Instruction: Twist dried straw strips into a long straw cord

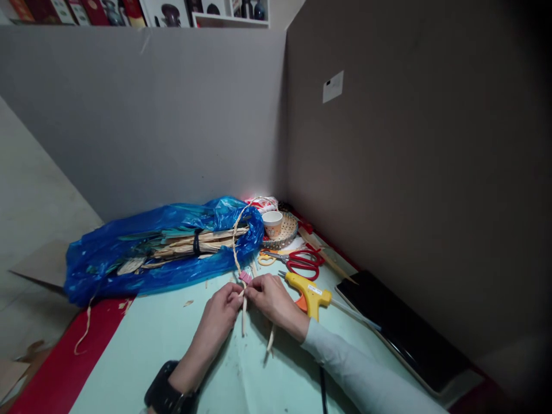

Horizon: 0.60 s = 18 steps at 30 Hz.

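Observation:
My left hand (pixel 219 315) and my right hand (pixel 272 298) meet over the pale green tabletop, fingertips pinched close together on dry straw-coloured strands. Loose strand ends (pixel 244 323) hang below the fingers, and another strand end (pixel 270 339) sticks out under my right wrist. Just beyond the fingertips sits a small pink clip (pixel 245 278). From it a braided cord (pixel 235 241) of the same fibre runs away over the blue bag's edge. A yellow glue gun (pixel 308 289) lies right beside my right hand. Exactly how the strands cross is hidden by my fingers.
A blue plastic bag (pixel 107 253) holds a tied bundle of dry husk strips (pixel 215 240). Behind the hands are red-handled scissors (pixel 303 264), yellow-handled scissors (pixel 266 260), a paper cup (pixel 272 225) and a woven basket (pixel 290 230). A black flat panel (pixel 401 328) lies rightward by the wall.

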Available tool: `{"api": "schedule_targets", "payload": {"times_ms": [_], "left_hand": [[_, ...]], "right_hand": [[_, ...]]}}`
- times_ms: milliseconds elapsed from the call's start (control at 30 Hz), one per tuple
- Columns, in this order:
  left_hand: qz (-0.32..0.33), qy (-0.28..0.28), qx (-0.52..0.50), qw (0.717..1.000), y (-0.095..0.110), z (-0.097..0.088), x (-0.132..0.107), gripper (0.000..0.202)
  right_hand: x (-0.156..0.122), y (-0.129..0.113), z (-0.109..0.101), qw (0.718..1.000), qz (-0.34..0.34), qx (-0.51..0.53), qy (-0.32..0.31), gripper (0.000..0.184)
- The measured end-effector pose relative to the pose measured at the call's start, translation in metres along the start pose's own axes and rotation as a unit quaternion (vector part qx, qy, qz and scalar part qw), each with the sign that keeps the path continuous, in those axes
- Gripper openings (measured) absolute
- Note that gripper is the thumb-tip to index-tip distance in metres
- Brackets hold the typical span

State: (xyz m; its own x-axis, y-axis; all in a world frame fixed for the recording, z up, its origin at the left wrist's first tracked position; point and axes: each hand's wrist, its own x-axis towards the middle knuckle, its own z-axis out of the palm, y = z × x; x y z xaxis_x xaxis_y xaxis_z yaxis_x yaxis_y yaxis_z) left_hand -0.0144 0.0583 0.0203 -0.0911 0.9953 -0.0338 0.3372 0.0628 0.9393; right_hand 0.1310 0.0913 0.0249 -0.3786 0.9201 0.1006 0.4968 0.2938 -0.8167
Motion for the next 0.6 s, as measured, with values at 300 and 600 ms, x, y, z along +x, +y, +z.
{"api": "schedule_targets", "payload": {"times_ms": [300, 600], "left_hand": [[0.078, 0.088, 0.180, 0.977, 0.017, 0.022, -0.028, 0.017], [0.072, 0.093, 0.150, 0.982, 0.013, 0.026, -0.032, 0.012]], "right_hand": [[0.002, 0.001, -0.002, 0.999, 0.028, 0.033, -0.009, 0.021], [0.001, 0.000, -0.010, 0.995, 0.046, 0.079, -0.037, 0.022]]}}
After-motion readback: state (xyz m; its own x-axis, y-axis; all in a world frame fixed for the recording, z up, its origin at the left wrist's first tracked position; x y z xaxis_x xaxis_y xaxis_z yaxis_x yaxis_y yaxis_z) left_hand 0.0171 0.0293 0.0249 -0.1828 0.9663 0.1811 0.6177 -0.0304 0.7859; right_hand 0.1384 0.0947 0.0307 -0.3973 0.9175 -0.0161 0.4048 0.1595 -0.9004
